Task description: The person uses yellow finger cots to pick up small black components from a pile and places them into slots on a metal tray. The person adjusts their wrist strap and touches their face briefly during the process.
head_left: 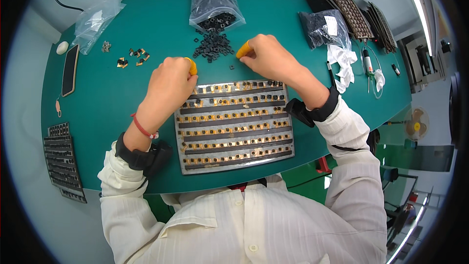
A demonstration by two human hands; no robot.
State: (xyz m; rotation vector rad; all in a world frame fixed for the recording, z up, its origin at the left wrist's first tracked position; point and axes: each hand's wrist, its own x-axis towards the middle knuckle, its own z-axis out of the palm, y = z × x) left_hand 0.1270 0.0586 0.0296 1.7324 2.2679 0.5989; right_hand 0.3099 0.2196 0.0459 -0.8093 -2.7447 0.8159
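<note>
A grey metal tray with several rows of small black and gold parts lies on the green table in front of me. My left hand rests at the tray's upper left corner, its fingers curled, an orange finger cot on one fingertip. My right hand is above the tray's upper right edge, also wearing an orange finger cot, fingers pinched together near a loose pile of small black parts. Whether either hand pinches a part is too small to tell.
An open clear bag of black parts lies beyond the pile. Another bag, white wipes and stacked trays sit at the right. Loose gold parts, a phone and an empty bag are at the left. A dark tray overhangs the left edge.
</note>
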